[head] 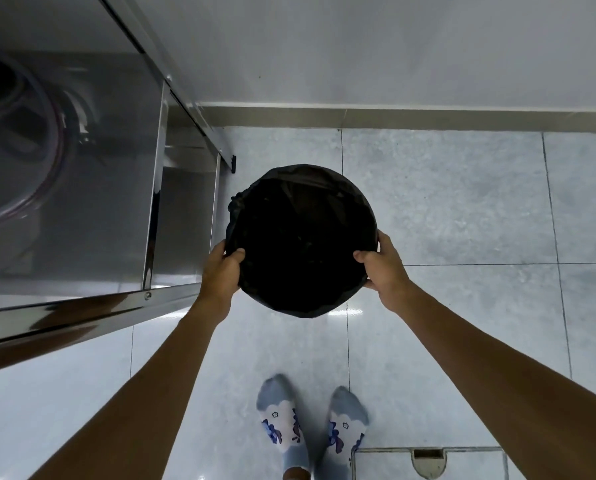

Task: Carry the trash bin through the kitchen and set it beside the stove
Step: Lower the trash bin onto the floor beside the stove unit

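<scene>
A round trash bin point(301, 216) lined with a black bag is seen from straight above, close to the floor in front of my feet. My left hand point(222, 271) grips its left rim, thumb hooked over the edge. On the opposite rim my right hand point(384, 266) holds on the same way. The bin sits just right of a stainless steel stove stand point(154, 216). Whether the bin touches the floor cannot be told. Its inside is dark and nothing in it can be made out.
The steel stand's top edge point(82, 313) runs along the left, with a pot and a hose behind its glass-like side panel. A white wall point(393, 46) with a skirting strip lies ahead. A floor drain hatch point(428, 462) sits by my right foot on the pale tiles.
</scene>
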The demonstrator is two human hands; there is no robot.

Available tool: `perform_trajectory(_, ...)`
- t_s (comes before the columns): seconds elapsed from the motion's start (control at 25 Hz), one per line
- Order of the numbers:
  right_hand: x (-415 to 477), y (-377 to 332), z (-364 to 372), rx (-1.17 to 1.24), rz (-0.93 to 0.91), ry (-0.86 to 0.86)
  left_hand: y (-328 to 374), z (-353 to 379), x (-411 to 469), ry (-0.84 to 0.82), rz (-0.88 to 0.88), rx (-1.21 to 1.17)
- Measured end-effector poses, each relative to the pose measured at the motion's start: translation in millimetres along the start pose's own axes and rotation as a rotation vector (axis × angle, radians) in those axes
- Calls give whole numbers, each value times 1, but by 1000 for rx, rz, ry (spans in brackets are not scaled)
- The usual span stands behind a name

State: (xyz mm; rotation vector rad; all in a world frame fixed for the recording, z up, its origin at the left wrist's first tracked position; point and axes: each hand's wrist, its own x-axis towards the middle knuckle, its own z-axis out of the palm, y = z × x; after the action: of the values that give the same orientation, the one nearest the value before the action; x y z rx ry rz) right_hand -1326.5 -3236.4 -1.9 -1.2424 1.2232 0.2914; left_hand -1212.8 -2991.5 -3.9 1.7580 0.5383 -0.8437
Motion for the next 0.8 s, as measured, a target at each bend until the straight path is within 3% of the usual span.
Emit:
perform_trajectory(0.32, 24, -26, 1, -20, -49, 9, 24, -2, 26, -116, 24, 73)
perform_trajectory(0.8, 39, -49, 15, 7, -86, -12, 54, 4, 49, -148, 61, 77)
